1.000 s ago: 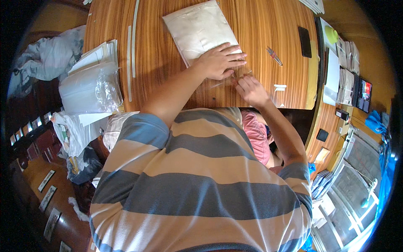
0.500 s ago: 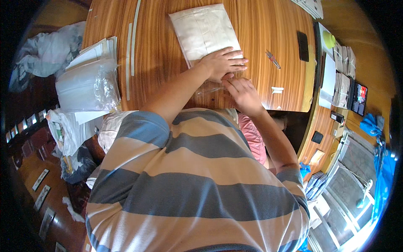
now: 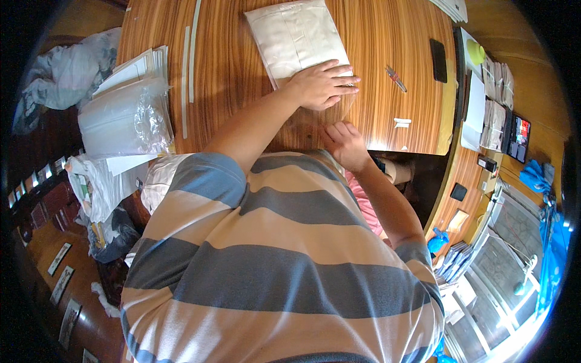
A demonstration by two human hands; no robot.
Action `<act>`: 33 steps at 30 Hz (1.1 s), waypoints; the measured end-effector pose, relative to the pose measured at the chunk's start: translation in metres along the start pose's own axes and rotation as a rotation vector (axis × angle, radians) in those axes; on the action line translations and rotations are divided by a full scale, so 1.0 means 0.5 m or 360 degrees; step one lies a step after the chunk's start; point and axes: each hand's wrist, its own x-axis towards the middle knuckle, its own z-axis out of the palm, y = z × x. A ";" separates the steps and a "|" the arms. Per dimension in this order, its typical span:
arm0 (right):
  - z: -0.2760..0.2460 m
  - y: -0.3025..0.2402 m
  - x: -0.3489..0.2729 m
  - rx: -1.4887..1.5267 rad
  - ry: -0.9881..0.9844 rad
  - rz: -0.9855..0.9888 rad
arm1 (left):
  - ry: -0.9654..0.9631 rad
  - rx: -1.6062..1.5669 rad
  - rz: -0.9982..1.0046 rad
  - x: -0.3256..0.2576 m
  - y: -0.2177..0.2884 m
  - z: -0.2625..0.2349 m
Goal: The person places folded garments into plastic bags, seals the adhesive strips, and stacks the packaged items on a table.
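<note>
A folded cream cloth in a clear plastic bag (image 3: 296,39) lies flat on the wooden table. My left hand (image 3: 324,85) rests palm down on its near edge, fingers stretched out and spread. Faint clear plastic shows on the wood between the bag and me. Close to the table's near edge, my right hand (image 3: 345,145) is closed, its fingertips pinched together beside that plastic. What sits in the pinch is too small or too transparent to make out. A pair of small thread snips (image 3: 396,78) lies to the right of the bag.
On the table's left are a stack of clear plastic bags (image 3: 124,124) and two pale strips (image 3: 189,66). A black phone (image 3: 438,60) and a small white piece (image 3: 402,123) lie to the right. Beyond stand bundled papers (image 3: 495,124) and a lit screen (image 3: 518,138).
My right hand has drawn back toward me, away from my left hand, with its fingers still closed. My left hand stays pressed on the bag.
</note>
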 end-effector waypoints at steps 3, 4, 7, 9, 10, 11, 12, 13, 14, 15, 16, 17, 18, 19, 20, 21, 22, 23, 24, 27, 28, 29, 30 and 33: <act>0.006 -0.013 -0.037 0.0000 0.0101 -0.0217 | -0.0001 0.0057 0.0010 0.001 -0.001 0.007; 0.006 -0.019 -0.039 0.0064 0.0167 -0.0130 | -0.0011 0.0065 0.0009 0.001 -0.001 0.007; 0.005 -0.044 -0.008 0.0192 0.0347 0.0107 | -0.0033 0.0089 0.0008 0.002 -0.001 0.007; 0.006 -0.045 0.047 0.0195 0.0451 0.0247 | -0.0044 0.0108 0.0023 0.004 -0.004 0.008; 0.023 -0.040 0.064 0.0204 0.0423 0.0263 | -0.0047 0.0115 0.0022 0.005 -0.003 0.007; 0.044 -0.033 0.080 0.0212 0.0395 0.0278 | -0.0050 0.0122 0.0021 0.007 -0.003 0.005; 0.052 -0.031 0.087 0.0220 0.0360 0.0288 | -0.0051 0.0124 0.0014 0.006 -0.002 0.008; 0.053 -0.032 0.081 0.0205 0.0342 0.0226 | -0.0044 0.0117 0.0013 0.006 -0.002 0.011; 0.051 -0.033 0.071 0.0189 0.0323 0.0163 | -0.0038 0.0109 0.0011 0.005 -0.002 0.014; 0.048 -0.032 0.064 0.0174 0.0307 0.0093 | -0.0031 0.0106 0.0003 0.003 -0.005 0.014; 0.052 -0.031 0.050 0.0171 0.0296 0.0041 | -0.0019 0.0071 0.0012 0.002 -0.006 0.014; 0.062 -0.031 0.031 0.0168 0.0285 -0.0010 | -0.0006 0.0037 0.0021 0.002 -0.007 0.014; 0.061 -0.032 0.022 0.0162 0.0277 -0.0062 | 0.0007 0.0006 0.0031 0.003 -0.009 0.013; 0.060 -0.030 0.015 0.0161 0.0295 -0.0102 | 0.0022 0.0020 0.0033 0.002 -0.010 0.013; 0.060 -0.027 0.009 0.0160 0.0313 -0.0142 | 0.0036 0.0034 0.0036 0.001 -0.010 0.013; 0.056 -0.029 0.006 0.0161 0.0325 -0.0176 | 0.0051 0.0040 0.0042 0.001 -0.007 0.014; 0.054 -0.029 0.008 0.0225 0.0345 -0.0124 | 0.0059 0.0032 0.0032 0.001 -0.004 0.016; 0.054 -0.029 0.013 0.0289 0.0365 -0.0072 | 0.0067 0.0024 0.0022 0.001 -0.003 0.018; 0.050 -0.032 0.022 0.0352 0.0387 -0.0016 | 0.0074 0.0017 0.0016 0.001 -0.001 0.019; 0.024 -0.066 0.082 0.0356 0.0445 0.0298 | 0.0136 -0.0039 0.0072 0.002 -0.009 0.029; 0.031 -0.062 0.082 0.0371 0.0341 0.0227 | 0.0110 -0.0026 0.0066 0.002 -0.007 0.027; 0.044 -0.056 0.081 0.0386 0.0237 0.0156 | 0.0084 -0.0013 0.0059 0.003 -0.005 0.026; 0.050 -0.052 0.080 0.0398 0.0132 0.0082 | 0.0061 0.0001 0.0050 0.003 -0.005 0.024; 0.052 -0.050 0.055 0.0155 0.0300 -0.0310 | 0.0057 0.0058 0.0016 -0.002 -0.001 0.026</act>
